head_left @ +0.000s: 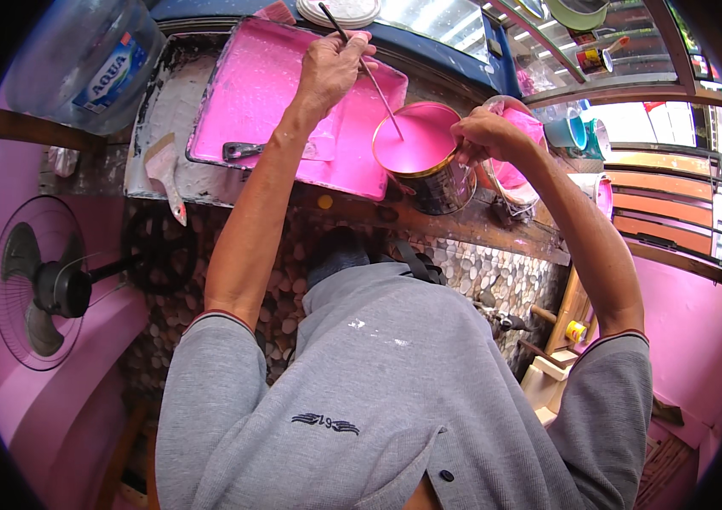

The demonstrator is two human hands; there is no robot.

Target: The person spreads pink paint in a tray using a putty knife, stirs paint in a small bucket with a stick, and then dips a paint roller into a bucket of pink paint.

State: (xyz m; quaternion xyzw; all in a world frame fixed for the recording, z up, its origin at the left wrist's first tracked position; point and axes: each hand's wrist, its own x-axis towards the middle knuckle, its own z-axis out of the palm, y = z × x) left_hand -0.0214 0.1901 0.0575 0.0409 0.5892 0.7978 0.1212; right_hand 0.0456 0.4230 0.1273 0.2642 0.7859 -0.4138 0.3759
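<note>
My left hand (331,72) is closed around a thin dark stick (381,96), held slanting down over the tray. The stick's lower end dips into the pink paint (420,144) in an open metal can (444,189). My right hand (488,134) grips the can's right rim, its fingers bent over the edge. Beside the can on the right stands a second container (521,174) coated with pink, partly covered by my right forearm. Left of the can lies a wide pink-coated tray (238,81), with a black-handled scraper (244,150) on it behind my left forearm.
A paint brush (163,176) rests on a whitish, paint-stained tray (184,102) at the left. A large clear water bottle (55,64) stands farther left, above a fan (59,287). Round white lids (340,8) lie at the back. Teal cups (567,133) stand at the right by window slats (663,191).
</note>
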